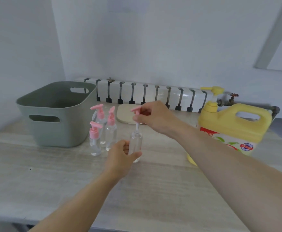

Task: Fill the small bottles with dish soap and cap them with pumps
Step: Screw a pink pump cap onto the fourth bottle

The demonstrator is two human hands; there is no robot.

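Observation:
My left hand (120, 156) grips a small clear bottle (135, 144) that stands upright on the wooden table (56, 178). Directly above its neck, my right hand (153, 117) pinches a pink pump (136, 113), whose tube reaches down to the bottle's mouth. Three more small clear bottles with pink pumps on them stand just to the left: one in front (95, 139), one behind it (101, 121) and one beside it (111, 129). A large yellow dish soap jug (234, 126) with a pump top stands on the right.
A grey-green plastic basket (56, 114) with handle slots stands at the left. A pale flat board (125, 114) lies behind the bottles. A white radiator (145, 94) and a pipe with a valve (232, 99) run along the back wall.

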